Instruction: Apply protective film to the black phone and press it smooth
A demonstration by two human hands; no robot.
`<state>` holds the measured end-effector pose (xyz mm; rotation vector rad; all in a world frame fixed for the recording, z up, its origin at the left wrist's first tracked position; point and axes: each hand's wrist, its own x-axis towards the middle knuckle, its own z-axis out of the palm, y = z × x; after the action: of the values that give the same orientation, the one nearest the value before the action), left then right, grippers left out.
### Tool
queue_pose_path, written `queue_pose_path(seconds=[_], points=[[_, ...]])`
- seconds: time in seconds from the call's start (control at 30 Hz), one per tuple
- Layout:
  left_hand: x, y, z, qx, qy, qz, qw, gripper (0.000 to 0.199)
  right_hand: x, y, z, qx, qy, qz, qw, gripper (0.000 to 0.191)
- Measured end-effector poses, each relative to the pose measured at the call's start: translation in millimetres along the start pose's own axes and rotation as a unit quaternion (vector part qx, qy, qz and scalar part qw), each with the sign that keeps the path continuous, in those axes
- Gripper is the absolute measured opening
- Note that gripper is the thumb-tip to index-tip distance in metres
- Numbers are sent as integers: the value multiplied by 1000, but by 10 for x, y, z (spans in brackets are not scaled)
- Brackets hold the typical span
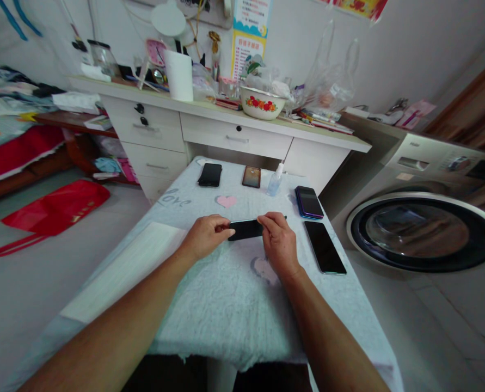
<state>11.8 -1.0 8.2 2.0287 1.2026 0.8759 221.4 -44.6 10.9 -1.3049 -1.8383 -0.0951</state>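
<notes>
Pale cloth point(209, 305) lies under the black phone point(245, 230), whose ends the left hand point(207, 235) and right hand point(280, 242) pinch thumb-to-finger, the right covering one end, apparently.

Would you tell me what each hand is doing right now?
Left hand: closed on one end of the dark phone.
Right hand: closed on its other end.

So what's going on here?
The left hand and right hand hold a dark phone sideways between them, over the cloth. Two more phones lie beyond it, with a spray bottle. To the right are a purple-edged phone and a large black one. A white strip lies at the left.
</notes>
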Motion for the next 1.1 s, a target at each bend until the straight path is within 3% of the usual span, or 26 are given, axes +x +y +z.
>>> queue_pose_path(seconds=[0.2,0.4,0.8,1.1], points=[[-1,10,-5,4,-1,0,1000,20,-1,-70,37,30,-17,-29,999,33],[-3,18,-16,6,2,6,1000,20,2,-73,23,20,-26,-7,999,33],[-2,35,-17,7,-1,-4,1000,22,15,3,-20,-13,23,34,999,27],[-2,45,-19,8,-2,3,1000,20,5,7,1,8,10,18,1000,31]])
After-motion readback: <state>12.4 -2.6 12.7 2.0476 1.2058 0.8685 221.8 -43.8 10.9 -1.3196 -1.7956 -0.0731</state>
